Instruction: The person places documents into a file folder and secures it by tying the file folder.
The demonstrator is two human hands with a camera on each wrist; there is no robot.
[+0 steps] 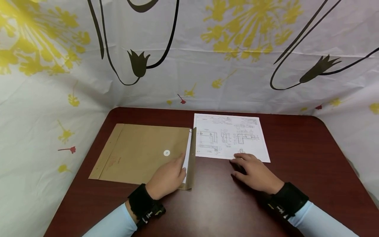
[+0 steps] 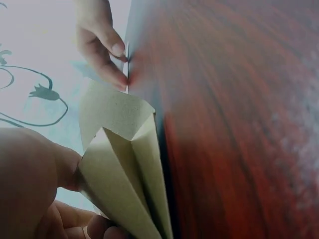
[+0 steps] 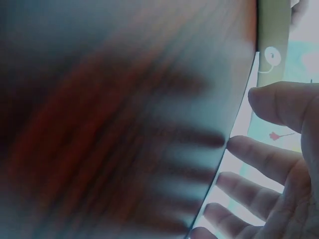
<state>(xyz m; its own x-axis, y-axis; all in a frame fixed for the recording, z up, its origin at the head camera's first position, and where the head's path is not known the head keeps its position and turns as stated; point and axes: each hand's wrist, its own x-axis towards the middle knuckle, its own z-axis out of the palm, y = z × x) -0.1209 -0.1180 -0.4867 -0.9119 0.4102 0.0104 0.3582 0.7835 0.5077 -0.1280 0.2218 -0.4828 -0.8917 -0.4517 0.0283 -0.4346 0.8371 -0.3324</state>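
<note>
A brown paper document envelope (image 1: 142, 148) lies on the left of the table, its mouth facing right and parted. White paper (image 1: 188, 144) shows inside that opening. My left hand (image 1: 165, 177) grips the upper layer at the mouth; the left wrist view shows the thumb against its edge and the folded side gusset (image 2: 130, 164) spread. A white sheet with technical drawings (image 1: 228, 136) lies flat right of the envelope. At its near edge rests my right hand (image 1: 255, 171), fingers spread and thumb apart, fingertips right at the sheet and tabletop.
The dark red-brown wooden table (image 1: 305, 158) has rounded far corners. Behind it and along its sides hangs a white cloth (image 1: 177, 79) with yellow and dark flower prints. A round white button (image 1: 166, 153) sits on the envelope. Black straps (image 1: 290, 198) circle both wrists.
</note>
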